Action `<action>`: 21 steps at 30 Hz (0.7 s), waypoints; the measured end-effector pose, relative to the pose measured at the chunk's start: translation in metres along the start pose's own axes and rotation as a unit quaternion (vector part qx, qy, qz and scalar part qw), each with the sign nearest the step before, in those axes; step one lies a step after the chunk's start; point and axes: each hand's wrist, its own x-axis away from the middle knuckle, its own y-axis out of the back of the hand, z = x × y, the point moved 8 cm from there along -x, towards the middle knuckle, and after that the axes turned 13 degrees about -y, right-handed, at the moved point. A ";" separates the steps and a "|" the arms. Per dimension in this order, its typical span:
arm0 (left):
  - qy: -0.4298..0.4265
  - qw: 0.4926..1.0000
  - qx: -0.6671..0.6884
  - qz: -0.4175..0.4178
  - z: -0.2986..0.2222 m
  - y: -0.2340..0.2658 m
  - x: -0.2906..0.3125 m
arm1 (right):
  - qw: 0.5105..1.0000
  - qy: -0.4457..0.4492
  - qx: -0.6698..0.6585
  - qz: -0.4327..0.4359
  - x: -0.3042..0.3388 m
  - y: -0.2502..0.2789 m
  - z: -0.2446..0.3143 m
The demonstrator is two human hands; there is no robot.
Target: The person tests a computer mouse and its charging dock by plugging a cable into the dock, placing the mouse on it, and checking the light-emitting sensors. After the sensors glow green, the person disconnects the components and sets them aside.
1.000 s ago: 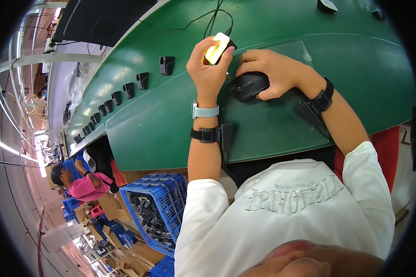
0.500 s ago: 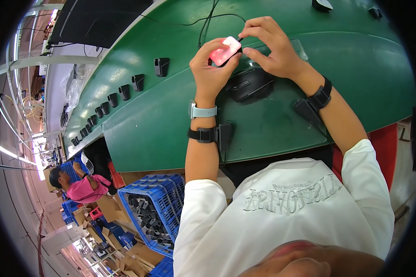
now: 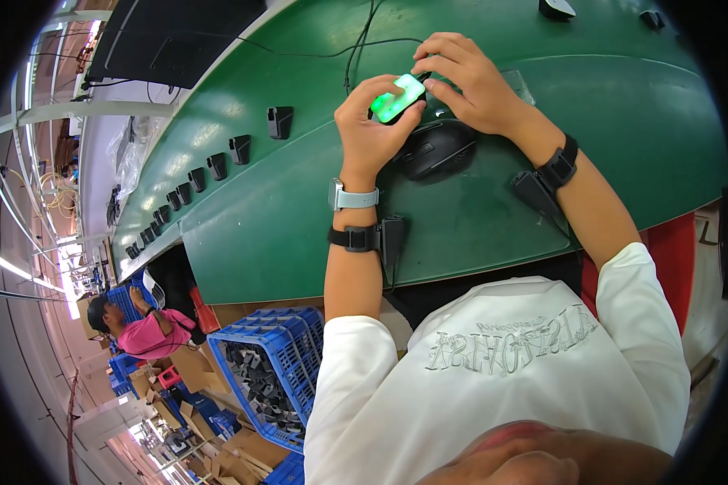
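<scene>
A small rounded device with a black base and a top glowing green (image 3: 399, 99) is gripped in my left hand (image 3: 370, 129), thumb on its near side and fingers over its far side. At the device's right end, my right hand (image 3: 473, 85) pinches the black plug of a cable (image 3: 332, 53) between thumb and forefinger. The plug meets or nearly meets the device; the fingers partly hide the joint. Just below both hands lies a black computer mouse (image 3: 437, 149) on the green table (image 3: 299, 218).
Several black holders (image 3: 240, 149) stand in a row along the table's left side. Small devices (image 3: 556, 9) lie at the far right. A clear plastic piece (image 3: 519, 86) is beside my right hand. A blue crate (image 3: 279, 323) of black parts stands lower left, near a person in pink (image 3: 150, 333).
The device's glow has turned from red to green. Both hands have shifted only slightly and keep their grips.
</scene>
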 end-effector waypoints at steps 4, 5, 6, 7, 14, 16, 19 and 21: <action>0.021 1.000 0.021 -0.010 -0.002 0.003 0.000 | 0.999 0.005 0.016 0.033 0.001 -0.005 0.002; 0.024 0.999 0.024 -0.004 -0.002 0.002 0.000 | 0.999 0.006 0.017 0.041 0.001 -0.006 0.002; 0.027 0.999 0.027 0.002 -0.002 0.002 -0.001 | 0.999 0.006 0.018 0.041 0.001 -0.006 0.003; 0.026 0.999 0.028 0.003 -0.001 0.002 0.000 | 0.999 0.004 0.014 0.040 0.001 -0.006 0.003; 0.075 0.992 0.098 0.005 0.003 0.000 -0.001 | 0.986 -0.092 -0.001 0.136 0.001 -0.012 -0.007; 0.072 0.989 0.129 -0.017 0.000 0.003 -0.003 | 0.986 -0.102 -0.018 0.129 0.002 -0.016 -0.009; 0.052 0.997 0.023 0.053 -0.003 0.007 -0.005 | 0.979 -0.136 -0.071 0.136 0.002 -0.018 -0.013; 0.037 0.995 0.007 0.087 -0.006 0.007 -0.007 | 0.970 -0.157 -0.110 0.152 0.002 -0.021 -0.016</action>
